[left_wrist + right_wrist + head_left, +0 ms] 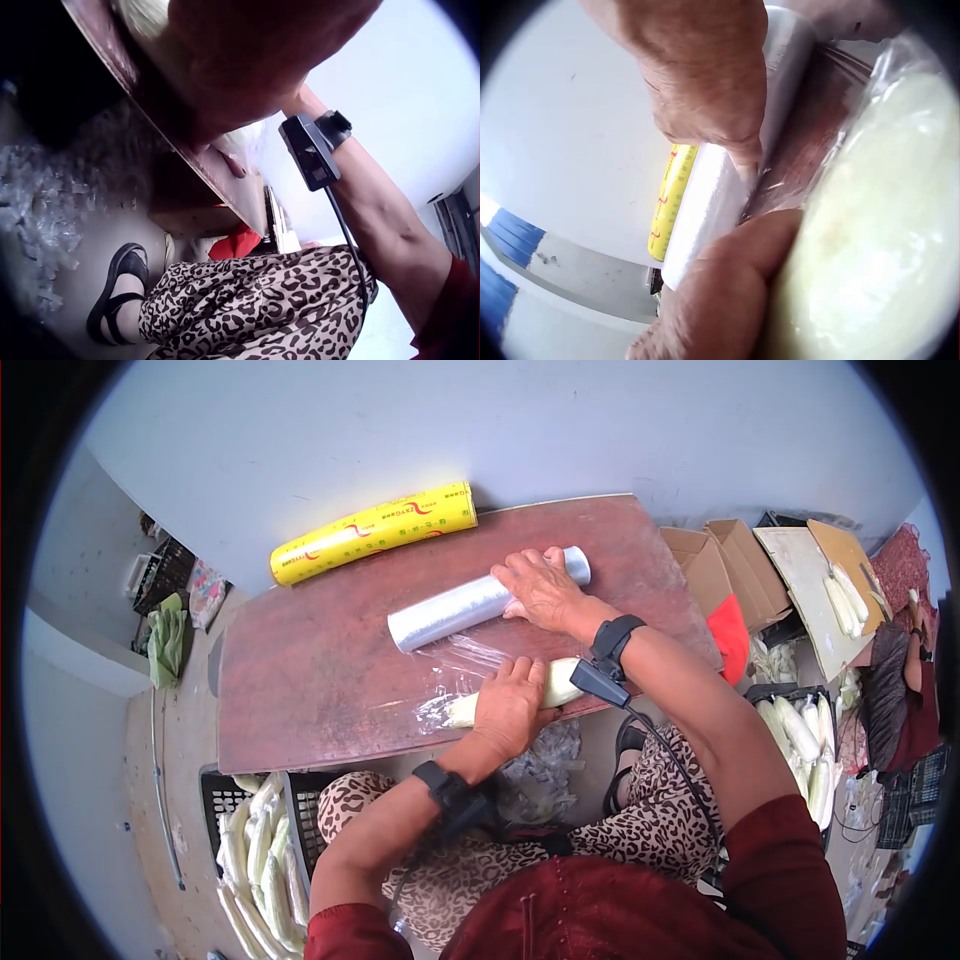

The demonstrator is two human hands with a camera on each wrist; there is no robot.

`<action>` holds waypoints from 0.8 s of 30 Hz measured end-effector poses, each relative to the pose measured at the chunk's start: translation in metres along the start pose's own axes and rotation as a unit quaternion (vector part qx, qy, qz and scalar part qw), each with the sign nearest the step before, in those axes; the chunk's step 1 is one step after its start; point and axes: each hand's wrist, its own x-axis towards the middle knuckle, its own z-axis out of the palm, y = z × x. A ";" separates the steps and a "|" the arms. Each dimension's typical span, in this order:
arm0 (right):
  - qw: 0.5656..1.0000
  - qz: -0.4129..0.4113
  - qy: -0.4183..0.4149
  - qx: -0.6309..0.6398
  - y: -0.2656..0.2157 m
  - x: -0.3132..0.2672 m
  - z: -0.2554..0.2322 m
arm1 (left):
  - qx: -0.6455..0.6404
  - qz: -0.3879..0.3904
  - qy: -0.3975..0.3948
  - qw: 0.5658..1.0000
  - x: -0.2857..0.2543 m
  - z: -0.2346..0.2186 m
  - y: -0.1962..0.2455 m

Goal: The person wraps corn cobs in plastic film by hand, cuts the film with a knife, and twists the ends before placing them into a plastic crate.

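On the red-brown table a roll of clear cling film (450, 610) lies at a slant. The right hand (548, 590) holds its right part, fingers over the top and thumb on the near side. Nearer the body, the left hand (512, 705) grips a long pale-green vegetable (562, 682) at the table's front edge. A stretch of film (465, 657) runs from the roll down to this vegetable. Film shines on the vegetable's surface (885, 225) in the right wrist view. The left wrist view shows the left hand (255, 60) dark and close, hiding most of the vegetable.
A yellow printed roll (375, 535) lies along the table's (300, 660) back edge by the wall. Crates of long pale vegetables stand at front left (262, 860) and right (800, 745). Cardboard boxes (735, 565) are right of the table. Crumpled film (545, 770) lies below the front edge.
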 end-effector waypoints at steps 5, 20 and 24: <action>1.000 -0.012 0.023 -0.001 0.001 0.001 0.005 | -0.027 -0.014 -0.015 0.999 0.000 -0.002 0.006; 0.993 0.049 0.079 0.070 0.013 0.011 -0.001 | -0.064 -0.018 -0.111 0.992 0.011 -0.009 -0.005; 0.982 0.059 0.102 0.146 0.059 -0.001 -0.011 | -0.120 -0.039 -0.146 0.981 0.018 -0.013 -0.014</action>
